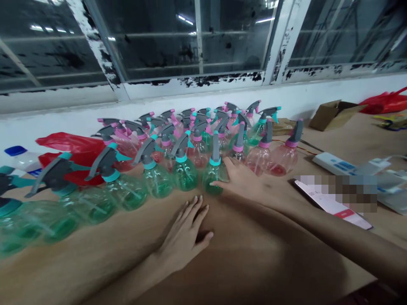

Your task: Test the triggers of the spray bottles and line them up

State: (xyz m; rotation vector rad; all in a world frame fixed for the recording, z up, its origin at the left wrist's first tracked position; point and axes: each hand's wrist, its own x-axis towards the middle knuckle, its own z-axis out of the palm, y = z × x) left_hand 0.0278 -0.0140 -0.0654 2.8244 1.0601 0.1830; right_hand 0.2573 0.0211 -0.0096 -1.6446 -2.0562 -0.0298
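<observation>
Several small spray bottles with grey triggers stand crowded on a brown table (254, 262). The green ones have teal collars and the pink ones (259, 156) have pink collars. My left hand (186, 237) lies flat on the table, fingers stretched out, holding nothing, just in front of the green row. My right hand (240, 180) reaches in from the right with fingers extended, its fingertips touching the base of a green bottle (214, 171) at the front of the group.
A red plastic bag (71, 148) lies behind the bottles at left. A white power strip (337, 165), a card (333, 205) and cables lie at right. An open cardboard box (333, 114) and another red bag (386, 101) sit at far right, under the windows.
</observation>
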